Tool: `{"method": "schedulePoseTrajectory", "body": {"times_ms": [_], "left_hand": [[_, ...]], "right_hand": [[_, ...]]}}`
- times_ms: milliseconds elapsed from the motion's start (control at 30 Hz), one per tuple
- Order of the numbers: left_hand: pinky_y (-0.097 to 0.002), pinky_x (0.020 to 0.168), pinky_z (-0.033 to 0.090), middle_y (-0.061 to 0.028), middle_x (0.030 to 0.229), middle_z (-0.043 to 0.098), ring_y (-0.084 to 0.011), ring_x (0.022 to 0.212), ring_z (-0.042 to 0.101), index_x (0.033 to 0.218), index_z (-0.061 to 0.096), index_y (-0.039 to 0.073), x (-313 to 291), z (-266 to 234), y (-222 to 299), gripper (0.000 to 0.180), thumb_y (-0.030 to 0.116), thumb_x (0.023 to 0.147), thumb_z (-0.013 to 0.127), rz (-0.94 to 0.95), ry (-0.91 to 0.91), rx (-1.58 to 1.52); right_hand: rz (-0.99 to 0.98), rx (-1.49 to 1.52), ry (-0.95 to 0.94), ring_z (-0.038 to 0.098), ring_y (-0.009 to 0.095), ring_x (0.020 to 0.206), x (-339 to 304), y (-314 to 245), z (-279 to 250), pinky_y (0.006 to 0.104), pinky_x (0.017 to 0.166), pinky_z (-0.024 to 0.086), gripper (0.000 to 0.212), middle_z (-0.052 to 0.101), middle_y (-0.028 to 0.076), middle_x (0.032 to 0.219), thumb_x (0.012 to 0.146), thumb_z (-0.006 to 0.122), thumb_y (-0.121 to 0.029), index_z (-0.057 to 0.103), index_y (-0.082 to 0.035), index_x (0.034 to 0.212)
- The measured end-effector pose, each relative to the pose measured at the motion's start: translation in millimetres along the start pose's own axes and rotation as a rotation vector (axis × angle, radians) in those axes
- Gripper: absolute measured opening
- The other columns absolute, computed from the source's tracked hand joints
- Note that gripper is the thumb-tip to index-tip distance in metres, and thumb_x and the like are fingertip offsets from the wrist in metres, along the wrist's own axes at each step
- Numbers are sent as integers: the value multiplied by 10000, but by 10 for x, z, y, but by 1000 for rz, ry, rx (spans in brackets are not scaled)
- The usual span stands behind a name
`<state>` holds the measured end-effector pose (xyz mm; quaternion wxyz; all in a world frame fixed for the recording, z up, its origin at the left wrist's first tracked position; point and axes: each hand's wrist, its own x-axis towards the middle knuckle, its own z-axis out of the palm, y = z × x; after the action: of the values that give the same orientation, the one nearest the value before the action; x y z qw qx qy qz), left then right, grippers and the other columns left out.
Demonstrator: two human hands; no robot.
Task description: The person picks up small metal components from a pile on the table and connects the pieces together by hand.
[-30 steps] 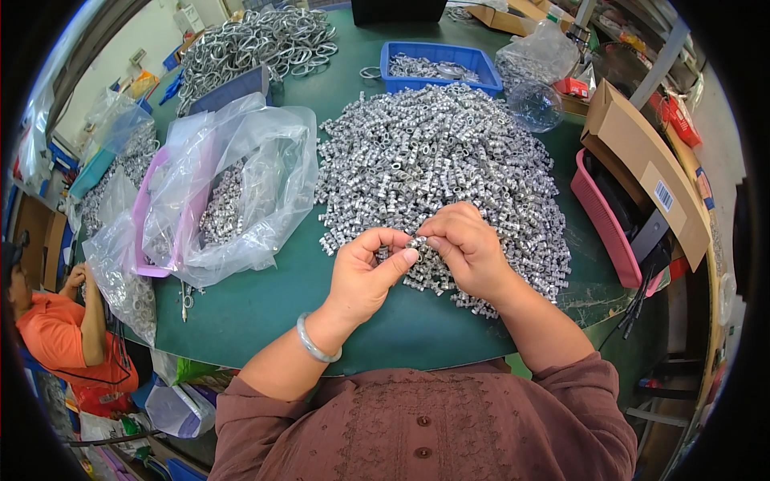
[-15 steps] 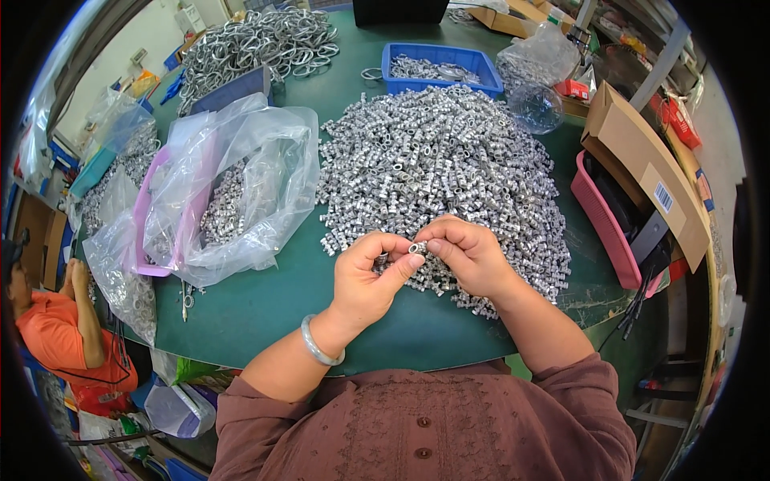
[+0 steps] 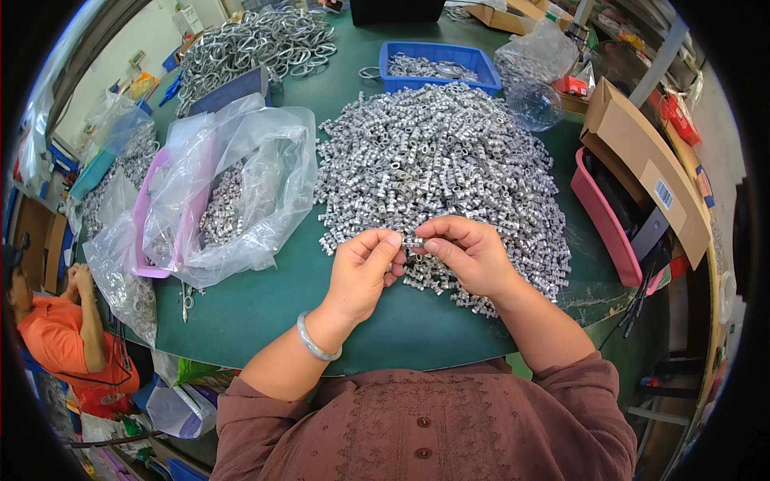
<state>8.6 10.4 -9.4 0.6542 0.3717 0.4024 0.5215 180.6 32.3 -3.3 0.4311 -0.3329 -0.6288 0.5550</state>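
Between my fingertips is a small silvery metal fitting [image 3: 412, 241], ring-like and short. My left hand [image 3: 365, 268], with a pale bangle [image 3: 314, 341] on its wrist, pinches one end of it between thumb and fingers. Thumb and forefinger of my right hand [image 3: 469, 255] close on the other end. Both hands are over the near edge of a big heap of similar metal fittings [image 3: 441, 160], which lies on the green table [image 3: 265, 321]. My fingers cover much of the held piece, so its exact shape is hard to tell.
Left of the heap, a clear plastic bag [image 3: 285, 200] with fittings lies over a lilac basket [image 3: 144, 216]. Farther back are a pile of metal rings [image 3: 257, 48] and a blue tray [image 3: 441, 52]. A pink basket [image 3: 605, 224] and cardboard box [image 3: 654, 160] stand right. A person in orange [image 3: 64, 337] sits left.
The fitting has turned between my fingers and now lies sideways. My left hand has shifted slightly left and its thumb has tipped upward; my right hand stays nearly in place.
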Motion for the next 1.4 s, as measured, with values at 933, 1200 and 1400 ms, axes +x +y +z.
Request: {"method": "schedulePoseTrajectory", "body": {"times_ms": [933,1200,1400], "left_hand": [[-205,564,400,-14,774,553,-77,666,505,998,543,38,42,-25,5,157,126,876,500,20,-92,-113],[-254,551,426,-104,862,589,-166,700,563,904,501,68,25,-41,24,124,163,882,424,-68,-67,-281],[-257,530,428,-145,907,594,-194,707,588,912,475,76,36,-47,64,114,144,878,390,-114,-57,-321]], "right_hand": [[-72,-84,-13,559,110,824,21,-39,-38,249,741,449,203,607,50,891,779,582,-17,584,10,980],[-527,-726,133,559,246,745,79,-170,-166,333,712,416,159,597,77,784,707,603,-18,586,-30,864],[-516,-1266,313,459,280,956,99,-235,-193,406,819,331,219,524,107,997,651,596,-53,582,-39,868]]}}
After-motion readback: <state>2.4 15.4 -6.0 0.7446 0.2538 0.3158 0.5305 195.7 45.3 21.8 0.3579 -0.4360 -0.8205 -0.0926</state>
